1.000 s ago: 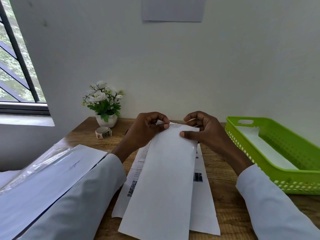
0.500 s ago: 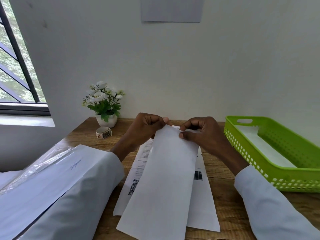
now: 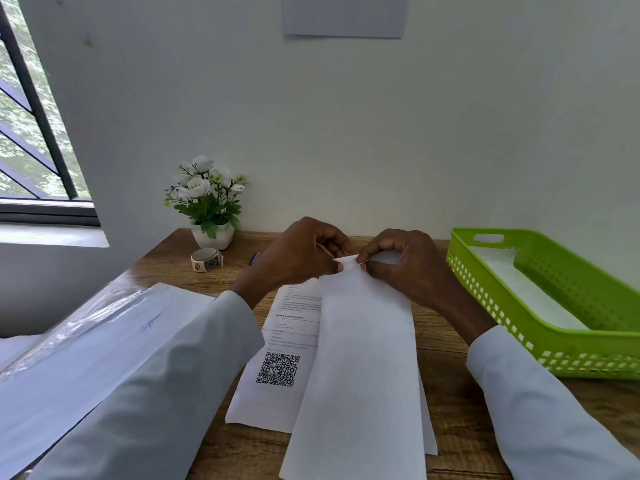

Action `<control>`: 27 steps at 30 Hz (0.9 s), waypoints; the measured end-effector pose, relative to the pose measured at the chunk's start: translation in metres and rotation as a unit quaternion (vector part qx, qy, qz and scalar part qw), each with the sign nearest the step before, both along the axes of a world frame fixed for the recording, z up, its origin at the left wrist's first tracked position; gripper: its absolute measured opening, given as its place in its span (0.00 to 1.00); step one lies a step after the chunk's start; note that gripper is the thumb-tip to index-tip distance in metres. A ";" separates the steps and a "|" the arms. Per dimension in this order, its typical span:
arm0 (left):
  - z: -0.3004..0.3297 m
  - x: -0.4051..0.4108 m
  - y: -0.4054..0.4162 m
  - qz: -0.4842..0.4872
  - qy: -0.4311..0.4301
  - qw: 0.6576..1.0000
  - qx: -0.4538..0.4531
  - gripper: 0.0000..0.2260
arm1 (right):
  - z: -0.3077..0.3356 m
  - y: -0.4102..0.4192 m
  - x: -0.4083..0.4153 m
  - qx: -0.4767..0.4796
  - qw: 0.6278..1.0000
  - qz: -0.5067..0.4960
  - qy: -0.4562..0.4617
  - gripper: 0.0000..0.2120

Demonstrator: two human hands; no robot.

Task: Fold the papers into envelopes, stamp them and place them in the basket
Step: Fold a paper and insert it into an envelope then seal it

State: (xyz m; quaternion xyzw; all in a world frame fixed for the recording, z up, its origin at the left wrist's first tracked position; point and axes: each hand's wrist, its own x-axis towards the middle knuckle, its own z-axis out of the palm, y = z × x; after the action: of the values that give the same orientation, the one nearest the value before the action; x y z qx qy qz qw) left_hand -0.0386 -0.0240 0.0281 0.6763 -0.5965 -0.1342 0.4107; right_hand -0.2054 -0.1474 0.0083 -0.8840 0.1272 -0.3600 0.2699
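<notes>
A plain white folded paper (image 3: 363,358) is seen, unmarked on its visible face. The sheet beneath (image 3: 277,358) is white, printed with black text lines and a black-and-white QR code (image 3: 277,370). The basket (image 3: 588,344) is bright lime green, its walls pierced by a regular grid of small square holes; white paper (image 3: 519,289) is seen inside. The table (image 3: 450,403) is brown with wood grain. Both sleeves (image 3: 540,410) are white. White flowers with green leaves (image 3: 204,192) are noted in a white pot (image 3: 212,236). A tape roll (image 3: 206,259) is cream with dark printed motifs. The wall (image 3: 346,133) is off-white; the window frame (image 3: 48,209) is black.
</notes>
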 end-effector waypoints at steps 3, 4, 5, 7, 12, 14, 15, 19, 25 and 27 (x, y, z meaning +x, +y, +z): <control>-0.002 -0.002 -0.002 0.010 -0.074 0.997 -0.030 0.10 | 0.000 -0.002 -0.001 0.013 1.000 0.001 -0.012 0.08; -0.003 -0.002 -0.002 0.013 -0.077 0.996 -0.041 0.09 | 0.001 -0.002 -0.001 0.022 1.000 -0.003 -0.015 0.07; -0.004 -0.003 -0.002 0.015 -0.076 0.996 -0.053 0.09 | 0.001 -0.002 -0.001 0.031 0.999 -0.008 -0.018 0.06; -0.005 -0.004 -0.004 0.013 -0.074 0.995 -0.071 0.08 | 0.002 0.001 -0.001 0.052 0.998 -0.025 -0.028 0.02; -0.006 -0.005 -0.008 0.008 -0.045 0.996 -0.078 0.07 | 0.003 0.008 0.001 0.097 0.993 -0.051 -0.054 0.04; -0.007 -0.006 -0.009 0.010 -0.031 0.997 -0.074 0.07 | 0.005 0.010 0.000 0.135 0.988 -0.051 -0.054 0.03; -0.008 -0.006 -0.010 0.010 -0.020 0.997 -0.074 0.07 | 0.005 0.011 -0.001 0.147 0.986 -0.051 -0.052 0.04; -0.006 -0.004 -0.010 0.000 0.030 0.998 -0.050 0.08 | 0.007 0.015 -0.001 0.162 0.985 -0.047 -0.035 0.08; 0.000 -0.009 -0.010 0.009 -0.081 0.997 0.004 0.10 | 0.008 0.012 -0.003 0.200 0.979 -0.041 -0.023 0.09; 0.001 -0.013 -0.011 0.025 -0.195 0.981 -0.002 0.09 | 0.008 0.012 -0.004 0.222 0.974 -0.037 -0.019 0.08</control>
State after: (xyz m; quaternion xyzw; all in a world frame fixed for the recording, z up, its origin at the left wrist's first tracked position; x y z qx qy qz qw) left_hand -0.0514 -0.0354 0.0290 0.7029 -0.6487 0.0117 0.2915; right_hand -0.2096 -0.1358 0.0165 -0.7898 0.2318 -0.3491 0.4480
